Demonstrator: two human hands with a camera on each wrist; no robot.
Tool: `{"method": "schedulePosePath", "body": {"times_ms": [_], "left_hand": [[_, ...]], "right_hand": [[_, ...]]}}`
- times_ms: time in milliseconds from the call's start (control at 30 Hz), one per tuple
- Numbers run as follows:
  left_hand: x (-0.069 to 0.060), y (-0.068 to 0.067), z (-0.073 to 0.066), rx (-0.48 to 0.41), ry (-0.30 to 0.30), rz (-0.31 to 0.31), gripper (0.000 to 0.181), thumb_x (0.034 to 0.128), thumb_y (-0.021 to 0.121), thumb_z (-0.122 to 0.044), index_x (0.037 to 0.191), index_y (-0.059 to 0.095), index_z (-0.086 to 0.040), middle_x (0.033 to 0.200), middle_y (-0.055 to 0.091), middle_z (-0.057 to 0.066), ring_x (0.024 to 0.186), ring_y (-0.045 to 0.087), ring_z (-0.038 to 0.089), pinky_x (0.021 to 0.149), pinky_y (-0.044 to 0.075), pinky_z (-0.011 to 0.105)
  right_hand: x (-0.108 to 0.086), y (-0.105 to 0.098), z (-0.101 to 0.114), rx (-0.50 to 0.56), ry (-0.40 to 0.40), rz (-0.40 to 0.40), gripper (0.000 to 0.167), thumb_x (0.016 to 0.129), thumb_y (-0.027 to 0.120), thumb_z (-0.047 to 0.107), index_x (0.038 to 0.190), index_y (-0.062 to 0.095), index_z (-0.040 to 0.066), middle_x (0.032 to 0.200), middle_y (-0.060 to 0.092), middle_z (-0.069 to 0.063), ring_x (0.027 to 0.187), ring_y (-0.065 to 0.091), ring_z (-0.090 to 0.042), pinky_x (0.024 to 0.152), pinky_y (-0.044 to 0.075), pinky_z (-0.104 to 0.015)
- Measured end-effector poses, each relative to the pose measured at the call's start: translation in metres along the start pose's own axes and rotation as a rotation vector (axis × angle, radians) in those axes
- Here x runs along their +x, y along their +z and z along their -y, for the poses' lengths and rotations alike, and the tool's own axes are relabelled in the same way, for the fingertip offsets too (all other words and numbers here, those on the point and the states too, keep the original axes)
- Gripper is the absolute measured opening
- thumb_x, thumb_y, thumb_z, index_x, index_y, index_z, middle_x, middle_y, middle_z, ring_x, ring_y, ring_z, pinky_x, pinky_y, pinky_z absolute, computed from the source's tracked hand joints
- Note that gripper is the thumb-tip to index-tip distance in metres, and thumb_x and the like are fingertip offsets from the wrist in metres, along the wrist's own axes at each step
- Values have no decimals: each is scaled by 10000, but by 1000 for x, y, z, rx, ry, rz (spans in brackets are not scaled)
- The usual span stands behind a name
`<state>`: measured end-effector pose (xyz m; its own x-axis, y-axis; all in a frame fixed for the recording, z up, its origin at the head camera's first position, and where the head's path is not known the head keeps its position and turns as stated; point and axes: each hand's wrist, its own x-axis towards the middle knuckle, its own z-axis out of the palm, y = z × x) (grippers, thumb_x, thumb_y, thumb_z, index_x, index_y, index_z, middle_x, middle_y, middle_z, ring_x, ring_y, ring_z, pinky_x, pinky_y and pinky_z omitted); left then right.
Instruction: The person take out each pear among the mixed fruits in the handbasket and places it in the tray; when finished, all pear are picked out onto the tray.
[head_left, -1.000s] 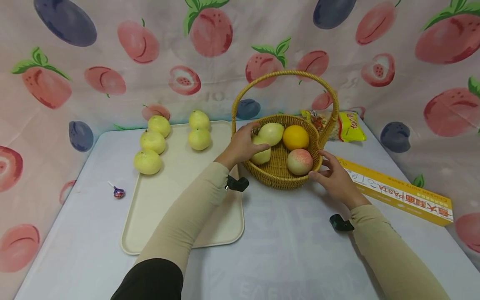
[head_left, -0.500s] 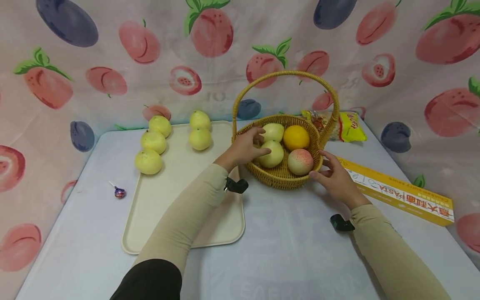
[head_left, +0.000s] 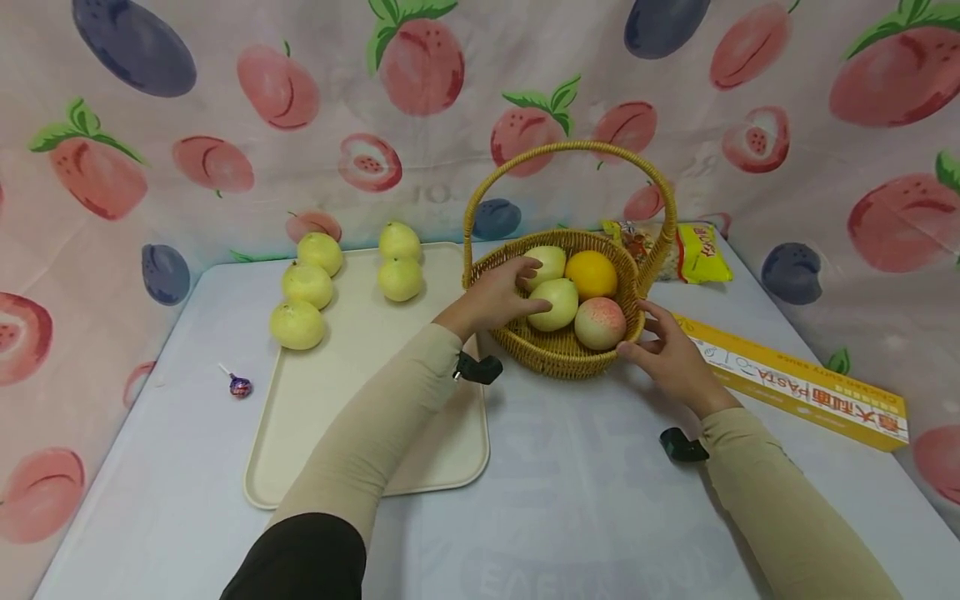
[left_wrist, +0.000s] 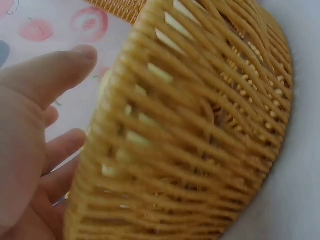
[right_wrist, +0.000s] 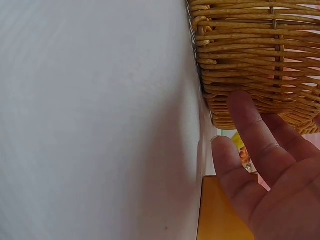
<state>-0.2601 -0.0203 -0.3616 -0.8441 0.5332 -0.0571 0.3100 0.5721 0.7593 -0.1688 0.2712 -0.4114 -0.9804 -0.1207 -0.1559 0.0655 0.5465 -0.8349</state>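
Observation:
A wicker basket [head_left: 566,363] with a tall arched handle stands at the table's centre right. In it lie two pale yellow pears, the nearer pear [head_left: 557,305] at the front left, plus an orange [head_left: 592,274] and a pink-tinged peach [head_left: 600,323]. My left hand [head_left: 501,296] reaches over the basket's left rim, fingers spread and loosely bent beside the pears, gripping nothing; its fingertips partly cover the back pear. My right hand [head_left: 666,354] rests against the basket's right side. In the right wrist view its fingers [right_wrist: 260,145] lie fairly straight along the outer weave.
A cream tray [head_left: 367,392] lies left of the basket, with several pale yellow pears [head_left: 297,324] along its left and back. A lollipop [head_left: 239,386] lies farther left. Right of the basket are a yellow pasta box [head_left: 795,383] and a snack packet [head_left: 703,252].
The nearer pear has come out of my left hand and shifted right, toward the peach. My left hand has moved slightly right with its fingers loosened. My right hand and the basket have stayed put.

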Motion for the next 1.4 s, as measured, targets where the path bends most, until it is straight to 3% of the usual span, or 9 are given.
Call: {"method": "schedulePosePath", "body": {"times_ms": [367, 567, 833, 1400], "left_hand": [[11, 12, -9, 27, 8, 50, 734, 930, 726, -376, 1527, 387, -116, 1509, 454, 87, 1351, 449, 234, 1098, 363, 348], [11, 14, -8, 21, -16, 51, 740, 924, 719, -422, 1530, 386, -156, 1520, 443, 50, 1354, 445, 209, 1091, 367, 331], [11, 15, -8, 66, 1, 46, 753, 919, 725, -424, 1530, 392, -137, 1517, 449, 55, 1342, 453, 208, 1080, 375, 328], [11, 14, -7, 75, 11, 35, 725, 921, 736, -379, 1516, 415, -116, 1494, 469, 62, 1336, 453, 203, 1078, 377, 331]], "right_hand": [[0, 1, 0, -2, 16, -1, 953, 939, 653, 524, 1626, 61, 229, 1591, 232, -268, 1236, 484, -442, 993, 435, -595], [0, 0, 0, -7, 19, -2, 952, 939, 647, 531, 1626, 61, 227, 1591, 228, -271, 1241, 480, -445, 990, 436, -598], [0, 0, 2, -4, 25, 0, 958, 935, 653, 531, 1626, 58, 238, 1593, 219, -272, 1255, 468, -454, 998, 428, -608], [0, 0, 1, -13, 10, -6, 949, 939, 648, 529, 1625, 66, 226, 1585, 234, -281, 1244, 474, -460, 999, 424, -613]]}}
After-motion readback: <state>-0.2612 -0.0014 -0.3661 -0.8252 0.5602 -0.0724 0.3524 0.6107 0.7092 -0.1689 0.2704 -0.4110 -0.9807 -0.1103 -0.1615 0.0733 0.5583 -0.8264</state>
